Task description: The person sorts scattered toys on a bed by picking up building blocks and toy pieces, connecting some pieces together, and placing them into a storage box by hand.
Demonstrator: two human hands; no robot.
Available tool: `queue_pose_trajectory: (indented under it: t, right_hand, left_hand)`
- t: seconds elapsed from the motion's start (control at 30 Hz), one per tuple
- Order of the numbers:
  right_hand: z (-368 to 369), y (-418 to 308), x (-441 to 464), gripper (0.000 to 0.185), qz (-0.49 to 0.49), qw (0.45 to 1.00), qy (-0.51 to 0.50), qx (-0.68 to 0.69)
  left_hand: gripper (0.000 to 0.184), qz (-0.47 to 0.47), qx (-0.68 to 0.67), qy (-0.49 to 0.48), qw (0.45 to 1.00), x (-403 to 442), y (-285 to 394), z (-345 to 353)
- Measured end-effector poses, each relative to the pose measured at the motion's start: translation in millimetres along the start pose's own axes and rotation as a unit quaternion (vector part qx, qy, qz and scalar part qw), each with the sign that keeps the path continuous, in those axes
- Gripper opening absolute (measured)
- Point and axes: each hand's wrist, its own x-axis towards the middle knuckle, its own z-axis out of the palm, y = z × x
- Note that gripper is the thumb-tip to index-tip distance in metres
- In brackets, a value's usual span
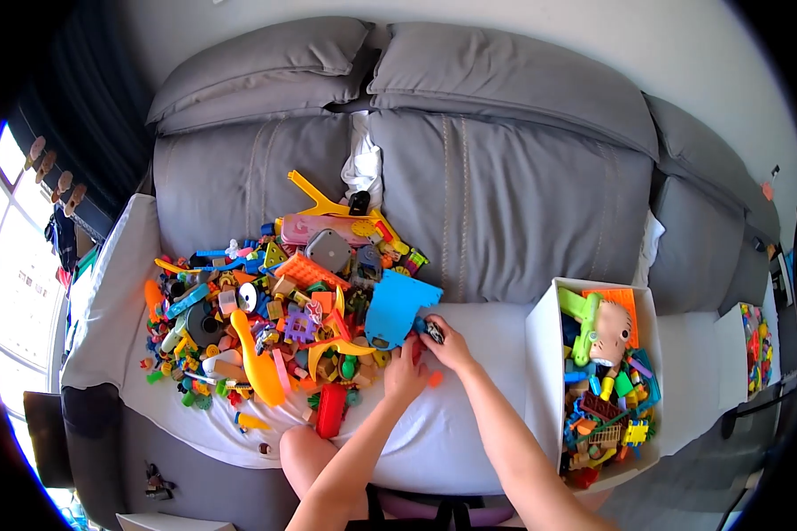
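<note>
My left hand (405, 373) is at the right edge of a big heap of mixed toys, just below a bright blue plastic panel (400, 308). Its fingers are bent, and a bit of red shows beside them; what they grip is partly hidden. Close by on the right, my right hand (452, 347) is closed on a small dark toy with light markings (434, 331). A small orange piece (435, 379) lies on the white cover below the hands. Left of them are a yellow crescent-shaped piece (328, 347) and a red block-like toy (331, 410).
A white box (545, 372) of toys stands on the right, with a green-handled toy (581, 323) on top. Another toy-filled box (732, 354) is farther right. Grey sofa cushions (514, 203) rise behind. An orange bowling-pin shape (259, 367) lies on the heap.
</note>
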Motion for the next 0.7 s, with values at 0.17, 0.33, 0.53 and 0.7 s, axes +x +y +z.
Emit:
queue_pose_trajectory:
  t: [0.17, 0.33, 0.53, 0.7]
  right_hand:
    - [-7.5, 3.6, -81.8, 0.04, 0.026, 0.999, 0.03, 0.002]
    - [-16.3, -8.9, -136.1, 0.042, 0.091, 0.987, 0.122, 0.044]
    - [-34.7, -41.4, -179.0, 0.034, 0.13, 0.928, 0.332, 0.107]
    - [-54.1, -49.5, -215.9, 0.026, 0.203, 0.903, 0.267, 0.269]
  left_hand:
    - [0.051, 0.031, -0.072, -0.02, 0.997, -66.3, 5.8, -0.4]
    - [0.026, 0.052, -0.152, 0.081, 0.984, -96.5, 5.2, -2.0]
    - [0.024, 0.042, -0.059, 0.214, 0.974, -94.4, 5.3, 17.8]
    - [0.03, -0.033, 0.052, 0.08, 0.995, -84.9, -7.0, 4.0]
